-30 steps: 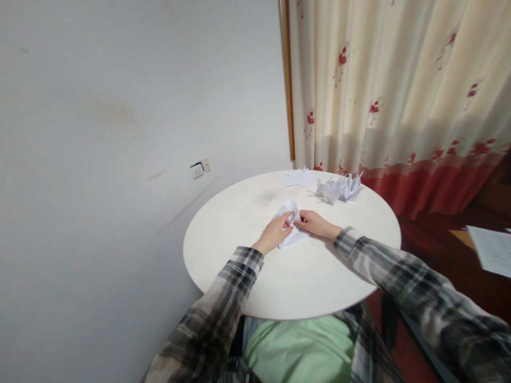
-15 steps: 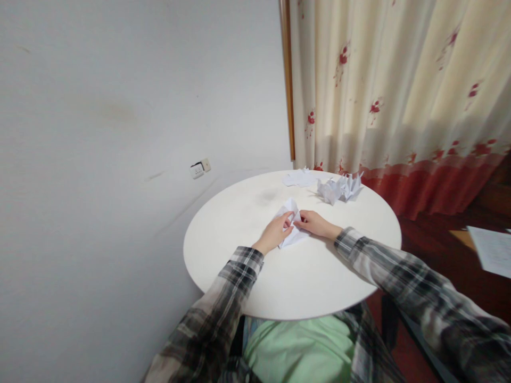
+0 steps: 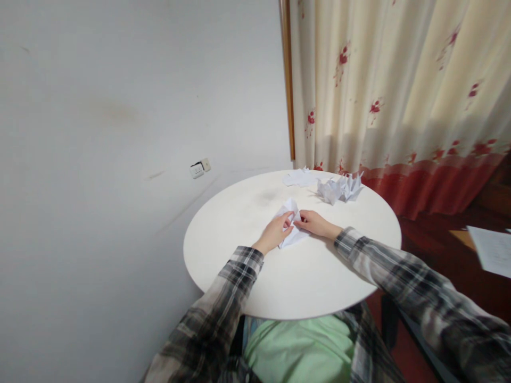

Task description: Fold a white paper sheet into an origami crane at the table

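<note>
A partly folded sheet of white paper (image 3: 294, 237) lies on the round white table (image 3: 223, 234), its far corner pointing away from me. My left hand (image 3: 277, 230) is curled over the paper's left side, thumb and fingers closed on a fold near the middle. From the right, my right hand (image 3: 315, 222) pinches the same paper, fingertips close to those of the left. Part of the sheet is hidden under both hands.
Folded paper cranes (image 3: 339, 189) stand in a cluster at the table's back right. Flat white paper pieces (image 3: 299, 177) lie at the far edge. A wall with a socket (image 3: 197, 170) borders the left; a curtain (image 3: 383, 80) hangs behind. Printed sheets (image 3: 491, 250) are at right.
</note>
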{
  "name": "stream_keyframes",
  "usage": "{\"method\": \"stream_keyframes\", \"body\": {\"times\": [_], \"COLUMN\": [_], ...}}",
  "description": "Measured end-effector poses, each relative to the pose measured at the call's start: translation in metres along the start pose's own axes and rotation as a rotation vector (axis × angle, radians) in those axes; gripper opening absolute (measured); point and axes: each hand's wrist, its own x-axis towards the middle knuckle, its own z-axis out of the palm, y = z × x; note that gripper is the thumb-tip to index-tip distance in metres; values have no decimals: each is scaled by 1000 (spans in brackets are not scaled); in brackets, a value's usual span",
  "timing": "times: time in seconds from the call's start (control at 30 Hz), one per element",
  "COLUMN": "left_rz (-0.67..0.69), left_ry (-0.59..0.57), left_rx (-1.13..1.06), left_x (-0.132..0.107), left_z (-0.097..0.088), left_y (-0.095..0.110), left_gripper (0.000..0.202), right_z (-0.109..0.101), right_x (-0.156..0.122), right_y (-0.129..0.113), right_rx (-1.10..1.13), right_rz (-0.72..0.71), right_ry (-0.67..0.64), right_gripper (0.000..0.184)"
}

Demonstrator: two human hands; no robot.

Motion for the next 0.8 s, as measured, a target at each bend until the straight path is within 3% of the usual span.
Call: {"method": "stream_keyframes", "body": {"times": [0.8], "left_rz": [-20], "left_ry": [-6], "left_rx": [-12], "left_x": [0], "left_z": [0], "left_y": [1], "left_gripper": [45], "right_z": [-2], "right_x": [-1], "right_y": [-4], "right_rx": [-2], "right_rz": [13], "right_ry": [-18], "right_gripper": [23]}}
